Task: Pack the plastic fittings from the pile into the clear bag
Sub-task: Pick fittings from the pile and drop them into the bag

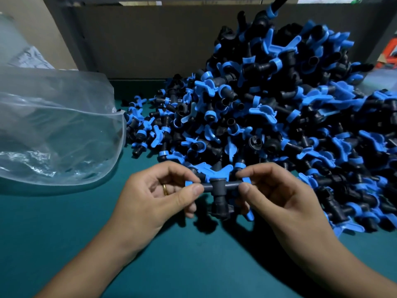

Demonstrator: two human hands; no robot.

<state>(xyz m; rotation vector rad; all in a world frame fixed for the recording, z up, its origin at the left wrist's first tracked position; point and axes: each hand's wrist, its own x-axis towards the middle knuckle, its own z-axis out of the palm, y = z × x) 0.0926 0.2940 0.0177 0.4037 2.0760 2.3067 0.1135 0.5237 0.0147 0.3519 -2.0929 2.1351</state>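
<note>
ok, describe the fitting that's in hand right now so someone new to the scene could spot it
Start at the big pile of black-and-blue fittings on the green table, then drop to its near edge where the two hands meet. The held fitting is the dark cross-shaped piece pinched by its side arms between the left hand and right hand. Unlike its neighbours, it is lifted clear of the heap.

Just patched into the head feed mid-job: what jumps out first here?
The big heap of black and blue plastic fittings fills the right and centre of the green tabletop. In front of it, the left hand and right hand together hold a dark cross-shaped fitting by its side arms. The crumpled clear plastic bag lies at the left, apparently with little in it.
</note>
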